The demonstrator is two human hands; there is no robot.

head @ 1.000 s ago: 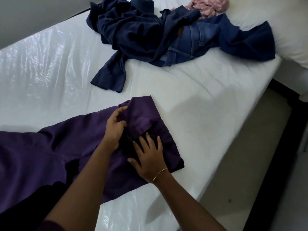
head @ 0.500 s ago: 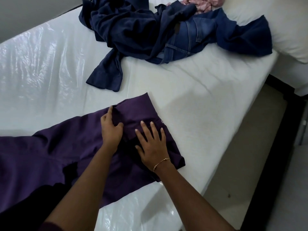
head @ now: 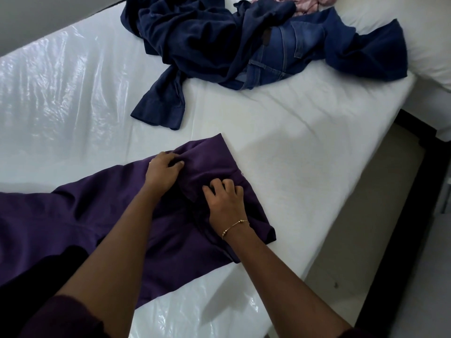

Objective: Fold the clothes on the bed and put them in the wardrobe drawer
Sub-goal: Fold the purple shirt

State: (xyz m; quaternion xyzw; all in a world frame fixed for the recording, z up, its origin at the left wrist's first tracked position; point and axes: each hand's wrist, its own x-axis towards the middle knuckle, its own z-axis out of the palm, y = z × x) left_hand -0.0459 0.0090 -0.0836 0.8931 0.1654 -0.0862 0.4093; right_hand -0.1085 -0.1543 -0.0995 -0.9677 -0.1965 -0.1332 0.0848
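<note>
Both hands have curled: left hand (head: 163,172) and right hand (head: 225,200) now pinch the purple garment (head: 73,215) on the bed (head: 292,142); uneven pulling could undo its fold.

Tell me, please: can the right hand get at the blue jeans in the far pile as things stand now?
Probably not at once. The right hand is gripping the purple garment, and the blue jeans lie partly under a dark navy garment. The bed between looks bare.
</note>
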